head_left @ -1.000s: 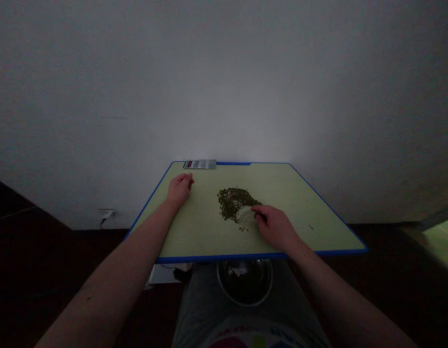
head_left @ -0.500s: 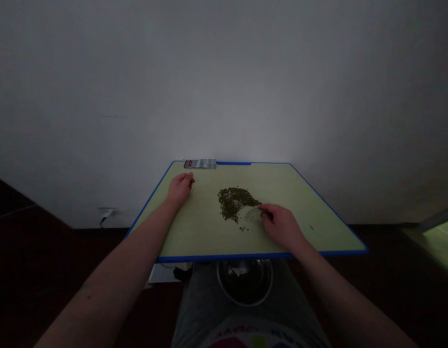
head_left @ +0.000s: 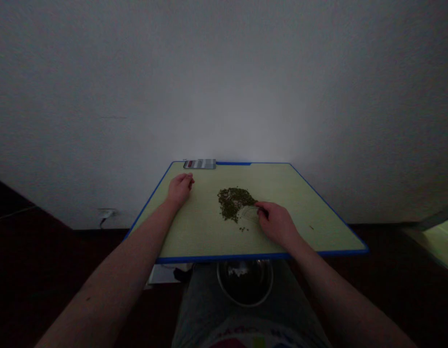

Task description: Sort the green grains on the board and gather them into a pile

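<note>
Right hand (head_left: 276, 224) shifted, grains (head_left: 229, 207) just left of fingertips (head_left: 258, 205).

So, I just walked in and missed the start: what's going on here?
A person's right hand seems to pinch a clear, curved item, too faint to identify, beside a pile of small dark grains on a blue-edged table. The left hand is loosely curled, left of the pile. A phone lies at the far edge, and a metal bowl shows below the near edge.
</note>
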### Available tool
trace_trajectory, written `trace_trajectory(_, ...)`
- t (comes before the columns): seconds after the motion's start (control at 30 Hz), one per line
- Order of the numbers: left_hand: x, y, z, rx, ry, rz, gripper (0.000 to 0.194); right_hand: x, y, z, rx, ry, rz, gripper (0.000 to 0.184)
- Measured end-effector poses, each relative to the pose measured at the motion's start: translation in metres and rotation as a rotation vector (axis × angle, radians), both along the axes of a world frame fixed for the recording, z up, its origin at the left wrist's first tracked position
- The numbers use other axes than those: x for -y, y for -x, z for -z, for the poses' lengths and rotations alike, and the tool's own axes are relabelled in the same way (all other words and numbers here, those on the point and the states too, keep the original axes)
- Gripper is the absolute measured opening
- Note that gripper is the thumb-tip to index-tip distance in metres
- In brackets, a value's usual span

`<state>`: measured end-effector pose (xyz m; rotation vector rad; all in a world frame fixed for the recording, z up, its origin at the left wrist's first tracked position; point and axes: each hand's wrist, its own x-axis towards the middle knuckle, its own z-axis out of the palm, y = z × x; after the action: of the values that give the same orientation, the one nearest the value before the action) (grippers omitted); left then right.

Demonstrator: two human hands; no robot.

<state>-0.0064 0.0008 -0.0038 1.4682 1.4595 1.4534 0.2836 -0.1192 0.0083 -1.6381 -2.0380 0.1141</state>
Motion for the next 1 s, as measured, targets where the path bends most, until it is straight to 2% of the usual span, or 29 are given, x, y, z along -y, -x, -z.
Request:
trace_trajectory(0.37, 0.0005, -0.0018, -0.0010, 0.000, 0.009, -0.017, 0.034, 0.0030, -0.0016, -0.0015, -0.034, 0.015, -0.096, 0.031)
trace_trajectory(1.0, -0.0001, -0.0005, 0.0009, -0.004, 0.003, -0.010, 0.032, -0.0025, -0.0004, -0.0010, -0.009, 0.006, -0.072, 0.031)
